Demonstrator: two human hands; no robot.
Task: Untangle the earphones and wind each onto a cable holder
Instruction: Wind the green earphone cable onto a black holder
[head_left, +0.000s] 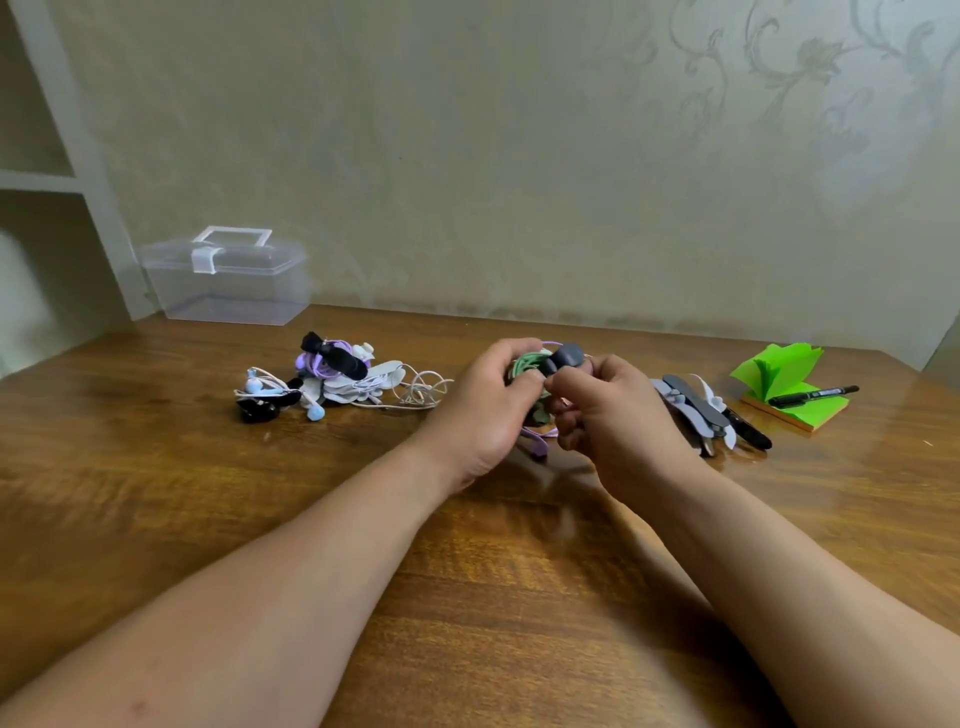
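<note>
Hands together, left hand (483, 405) and right hand (618, 421) pinch green cord (524, 364) coiled on a dark rounded holder (569, 356).

No text, label or number is reading clearly anywhere. The slim black marker pen (813, 394) lying on the bright green sticky-note pad (816, 415), right of the frame, is showing pale print along its barrel, too small and blurred to read.

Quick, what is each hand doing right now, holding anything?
Left hand: closed, gripping the green earphone cable beside the dark cable holder.
Right hand: closed, pinching the same cable.
</note>
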